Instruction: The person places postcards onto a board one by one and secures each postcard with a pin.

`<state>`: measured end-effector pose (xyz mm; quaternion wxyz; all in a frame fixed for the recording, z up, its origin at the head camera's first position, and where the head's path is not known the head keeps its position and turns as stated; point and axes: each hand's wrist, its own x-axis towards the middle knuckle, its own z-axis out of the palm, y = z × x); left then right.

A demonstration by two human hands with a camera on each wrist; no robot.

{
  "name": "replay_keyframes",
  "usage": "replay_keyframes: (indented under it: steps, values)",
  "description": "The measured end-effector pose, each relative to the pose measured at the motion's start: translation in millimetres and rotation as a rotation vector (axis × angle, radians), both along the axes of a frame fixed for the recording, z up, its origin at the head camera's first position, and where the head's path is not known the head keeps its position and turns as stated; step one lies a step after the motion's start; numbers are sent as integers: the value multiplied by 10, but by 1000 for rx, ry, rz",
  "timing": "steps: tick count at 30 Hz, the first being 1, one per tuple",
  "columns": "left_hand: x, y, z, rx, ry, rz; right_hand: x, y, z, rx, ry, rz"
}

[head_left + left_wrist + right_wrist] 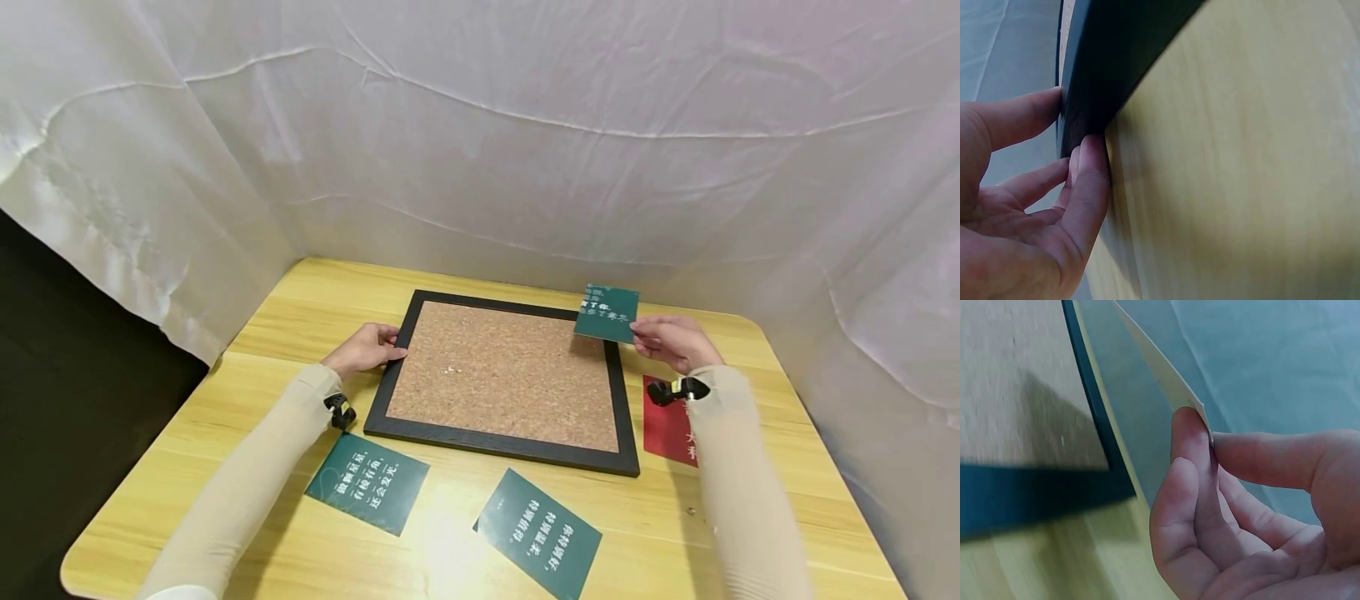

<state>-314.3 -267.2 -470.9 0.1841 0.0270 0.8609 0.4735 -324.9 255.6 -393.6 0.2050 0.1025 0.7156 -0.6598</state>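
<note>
A cork board point(502, 375) in a black frame lies on the table. At its left side my left hand point(366, 348) grips the frame, thumb on top; in the left wrist view the fingertips point(1092, 153) press against the frame's point(1110, 56) outer edge. My right hand point(671, 340) pinches a green card point(609, 313) with white writing between thumb and fingers, above the board's far right corner. Seen edge-on in the right wrist view, the card point(1160, 365) stands tilted, its pale back showing. A red card point(667, 429) lies partly under my right wrist.
Two more green cards lie on the near side of the wooden table point(262, 375): one at the left point(369, 483), another nearer the middle point(540, 533). White curtains point(480, 167) hang behind the table and along its sides. A small object point(692, 511) lies beside my right forearm.
</note>
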Motion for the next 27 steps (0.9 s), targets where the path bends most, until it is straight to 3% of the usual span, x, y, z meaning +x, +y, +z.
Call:
replay_keyframes:
  steps: [14,27]
  values:
    - [19,36,32,18,2,-10,0,-605,59,76,74,72]
    - [28,2,25,2,6,-9,-44,-1021,17,19,68,105]
